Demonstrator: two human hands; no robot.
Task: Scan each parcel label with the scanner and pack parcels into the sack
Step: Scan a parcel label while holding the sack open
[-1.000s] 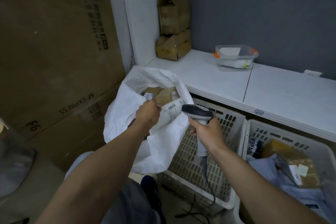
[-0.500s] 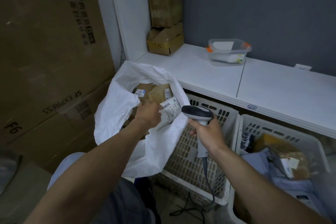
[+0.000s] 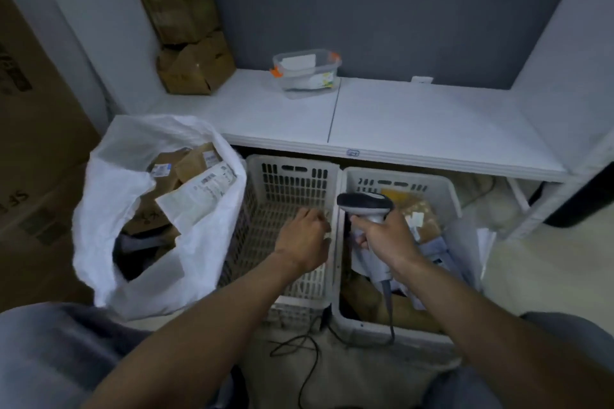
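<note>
— Where is the scanner held?
— The scanner [image 3: 365, 206] is gripped by its handle in the right hand [image 3: 385, 239], above the right basket [image 3: 398, 176]. Its dark head is pointed left. Its cable [image 3: 389, 315] is hung over the basket's near rim and down to the floor.

— And the left hand?
— The left hand [image 3: 304, 236] is held over the left basket [image 3: 289, 173], close to the wall where the two baskets meet. Its fingers are loosely bent and nothing is gripped in it.

— Where are the parcels found?
— Brown and white parcels [image 3: 196, 191] are piled in the open white sack [image 3: 159, 276] at the left, just beside the left basket. Further parcels [image 3: 415, 216] are seen in the right basket, beneath the scanner.

— Can anything be read?
— White barcode labels [image 3: 212, 179] are seen on the sacked parcels, but the print is too blurred to be read. On the big carton [image 3: 33, 143] at the left edge, dark letters that look like "SF" are made out. At the far side of the white bench [image 3: 415, 116], a clear tub [image 3: 307, 71] with orange clips and two stacked cardboard boxes [image 3: 186, 43] are set.
</note>
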